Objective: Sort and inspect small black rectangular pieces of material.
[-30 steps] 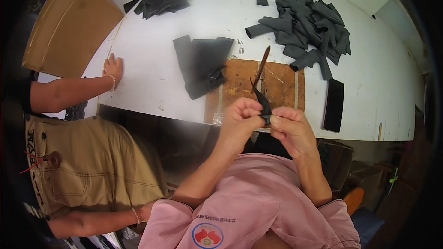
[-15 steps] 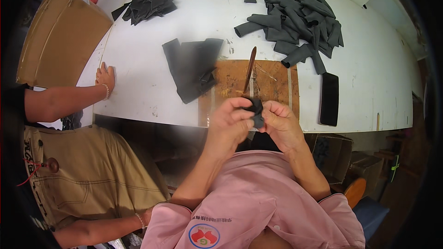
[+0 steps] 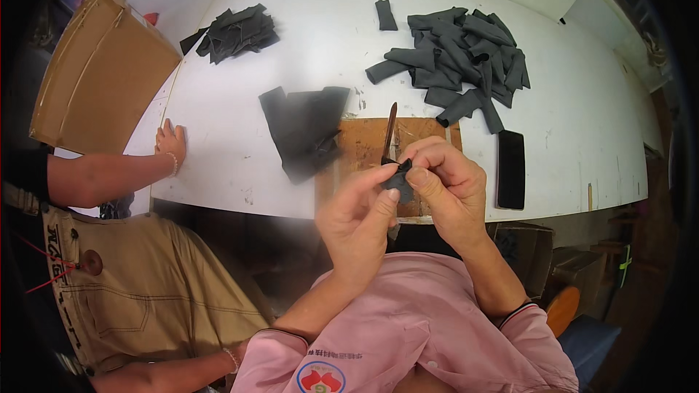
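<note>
A small dark grey fabric piece (image 3: 397,186) is pinched between my two hands at the table's near edge, bunched and partly covered by my fingers. My left hand (image 3: 355,212) grips its left side with thumb and fingers. On the other side, my right hand (image 3: 453,188) pinches its upper edge between thumb and curled fingers. Just beyond the fabric a pointed brown stick (image 3: 391,129) stands up from a worn brown board (image 3: 357,135); its lower end is hidden by the fabric and fingers. Flat dark fabric pieces (image 3: 300,131) lie left of the board.
A heap of dark fabric tubes (image 3: 466,51) lies at the far right, with a single tube (image 3: 386,14) beside it. Another fabric pile (image 3: 239,33) is at the far left. A black phone-like slab (image 3: 510,169) lies right. Beside a cardboard box (image 3: 105,73), another person's hand (image 3: 172,144) rests on the table.
My right hand has shifted up and its fingers now curl over the fabric's upper edge. My left hand still pinches the fabric. The whole view has tilted slightly, so the table appears lower.
</note>
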Motion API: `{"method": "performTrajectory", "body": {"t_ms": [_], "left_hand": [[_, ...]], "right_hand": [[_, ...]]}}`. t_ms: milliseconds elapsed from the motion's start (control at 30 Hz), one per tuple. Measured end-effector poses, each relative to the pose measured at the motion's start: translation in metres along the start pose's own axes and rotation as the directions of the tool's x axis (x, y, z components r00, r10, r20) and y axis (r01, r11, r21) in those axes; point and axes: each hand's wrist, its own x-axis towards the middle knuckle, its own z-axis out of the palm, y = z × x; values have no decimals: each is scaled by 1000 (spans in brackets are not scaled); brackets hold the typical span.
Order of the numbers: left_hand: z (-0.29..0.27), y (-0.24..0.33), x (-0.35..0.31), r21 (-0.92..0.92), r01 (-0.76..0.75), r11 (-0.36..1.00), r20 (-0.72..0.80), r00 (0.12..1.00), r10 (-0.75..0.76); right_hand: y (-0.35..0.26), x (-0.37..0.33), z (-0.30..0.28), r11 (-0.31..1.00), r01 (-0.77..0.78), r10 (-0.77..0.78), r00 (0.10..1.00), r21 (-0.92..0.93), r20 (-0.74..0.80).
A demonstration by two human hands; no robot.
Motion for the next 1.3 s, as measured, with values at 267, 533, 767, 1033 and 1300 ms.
{"method": "performTrajectory", "body": {"t_ms": [267,533,767,1033,1300], "left_hand": [[4,21,26,-125,-118,985,-96,990,106],[-7,55,59,-747,519,415,567,823,-9],[-13,31,76,-729,676,111,669,737,-99],[-28,-33,68,-731,655,189,537,724,-434],[-10,6,62,-358,394,846,259,913,-316]], "right_hand": [[-27,29,6,956,164,-158,987,-243,43],[-70,65,2,999,-38,29,977,37,213],[-32,75,-15,938,-343,314,899,43,305],[46,45,-18,718,-582,507,813,381,287],[38,60,-20,840,-489,381,841,237,385]]}}
